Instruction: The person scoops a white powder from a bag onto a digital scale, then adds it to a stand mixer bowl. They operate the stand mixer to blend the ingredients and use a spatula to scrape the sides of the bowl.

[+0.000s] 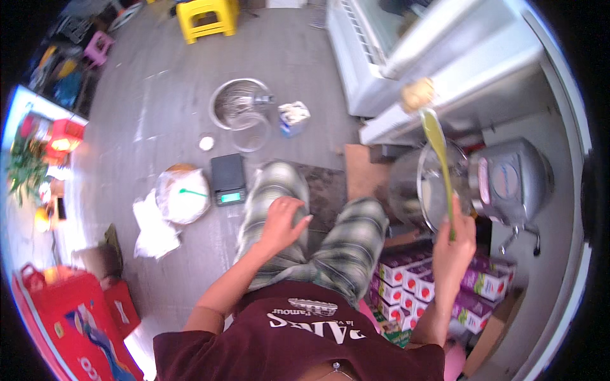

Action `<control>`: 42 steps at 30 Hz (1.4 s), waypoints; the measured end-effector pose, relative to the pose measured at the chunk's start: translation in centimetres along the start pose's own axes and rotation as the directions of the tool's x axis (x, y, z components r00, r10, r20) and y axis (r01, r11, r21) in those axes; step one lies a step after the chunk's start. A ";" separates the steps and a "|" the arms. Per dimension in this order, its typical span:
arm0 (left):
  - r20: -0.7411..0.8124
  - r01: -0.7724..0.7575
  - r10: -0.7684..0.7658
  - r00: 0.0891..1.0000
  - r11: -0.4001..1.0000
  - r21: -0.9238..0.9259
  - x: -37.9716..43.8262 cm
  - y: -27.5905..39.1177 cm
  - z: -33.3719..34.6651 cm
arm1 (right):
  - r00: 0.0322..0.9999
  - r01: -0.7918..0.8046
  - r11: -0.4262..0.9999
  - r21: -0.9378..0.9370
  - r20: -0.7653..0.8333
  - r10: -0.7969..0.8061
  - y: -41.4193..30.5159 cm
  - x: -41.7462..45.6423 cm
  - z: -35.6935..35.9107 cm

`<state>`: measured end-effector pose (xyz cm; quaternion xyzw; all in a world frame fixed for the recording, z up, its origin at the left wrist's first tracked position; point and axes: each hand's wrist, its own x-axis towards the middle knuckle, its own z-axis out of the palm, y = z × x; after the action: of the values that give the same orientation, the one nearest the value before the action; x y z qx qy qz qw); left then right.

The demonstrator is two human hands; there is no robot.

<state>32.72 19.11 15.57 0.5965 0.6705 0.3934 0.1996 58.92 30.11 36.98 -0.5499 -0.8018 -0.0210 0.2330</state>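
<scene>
My right hand (pixel 455 238) grips the handle of a long green spatula (pixel 438 138), whose pale-coated blade points away from me, beyond the rim of a stand mixer's bowl (pixel 421 190). The grey stand mixer (pixel 512 181) is at the right, its bowl holding something pale. My left hand (pixel 282 224) rests on my left thigh with fingers apart and nothing in it. On the floor to its left lies a black digital scale (pixel 228 176), with its display lit. Beside the scale, a tub of white powder (pixel 183 202) holds a small green spoon (pixel 193 192).
A metal bowl with a whisk (pixel 238 100), a clear plastic container (pixel 250 135) and an opened carton (pixel 293 119) stand ahead on the floor. Purple-and-white boxes (pixel 410 285) are stacked at lower right. A white freezer (pixel 362 62) stands ahead right, and a yellow stool (pixel 207 21) farther off.
</scene>
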 end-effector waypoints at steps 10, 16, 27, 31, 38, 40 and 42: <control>-0.002 0.039 -0.040 0.999 0.963 0.265 -3.0 -2.1 1.0 | 0.703 0.139 0.869 0.474 0.571 -0.424 -22.3 14.2 36.4; -0.060 0.083 -0.072 0.996 0.976 0.201 -4.6 -1.6 0.0 | 0.627 0.195 0.908 0.370 0.666 -0.405 -31.6 16.3 40.3; -0.063 0.091 -0.084 0.994 0.990 0.105 -1.1 -3.9 0.4 | 0.971 0.230 0.636 0.737 -0.218 -0.098 -11.4 1.3 20.6; -0.032 0.071 -0.068 0.997 0.993 0.096 -0.2 -3.8 0.7 | 0.832 -0.067 0.807 0.587 -0.413 0.369 1.8 -6.7 12.4; 0.042 0.100 -0.102 0.994 0.994 0.048 1.6 -3.2 1.5 | 0.335 0.018 0.855 0.519 -0.809 0.484 21.0 1.2 -0.9; 0.084 0.058 -0.050 0.995 0.994 -0.094 2.8 -2.0 2.3 | 0.430 0.092 0.865 0.494 -0.803 0.413 23.0 7.1 -4.4; 0.149 0.018 0.003 0.989 0.990 -0.142 3.7 1.0 3.0 | 0.459 0.050 0.958 0.282 -0.858 0.229 25.6 10.6 -5.8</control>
<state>34.79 23.54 15.27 0.6058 0.6262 0.3940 0.2927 80.75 47.78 40.66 -0.4643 -0.5295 -0.1817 0.6864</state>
